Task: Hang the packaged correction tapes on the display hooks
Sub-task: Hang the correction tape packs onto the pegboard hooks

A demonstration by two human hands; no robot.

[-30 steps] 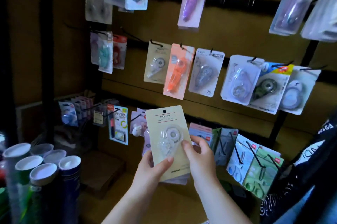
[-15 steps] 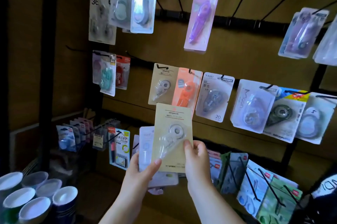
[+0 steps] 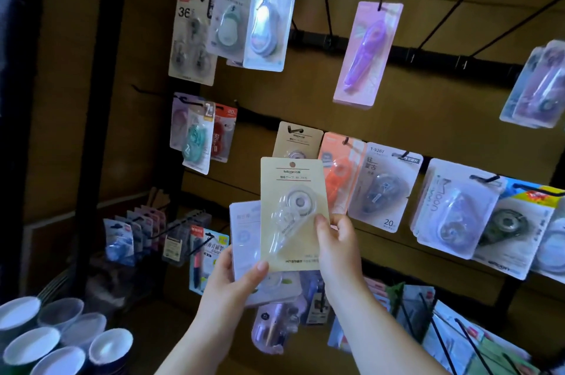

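1. The right hand (image 3: 339, 252) pinched the cream pack (image 3: 293, 212) at its right edge, thumb on the front and fingers curled behind.
2. The left hand (image 3: 235, 280) gripped a stack of other packs (image 3: 244, 237), which lay behind the cream pack and showed at about seven o'clock from it. Its thumb lay across the cream pack's lower left corner.
3. The cream pack stood upright in front of the rack. It was on no hook, and the punched hole (image 3: 292, 164) at its top was free.
4. At twelve o'clock from it, a matching pack (image 3: 298, 139) hung on a black hook (image 3: 295, 130), its lower part covered by the held pack's top edge.
5. At two o'clock an orange pack (image 3: 339, 173) hung just beside, with a grey pack (image 3: 382, 188) past it at three o'clock.
6. A purple pack (image 3: 367, 53) hung from the upper rail at one o'clock, well apart.
7. At eight o'clock, in the dim lower left corner, stood what looked like white-topped cups (image 3: 61, 338).
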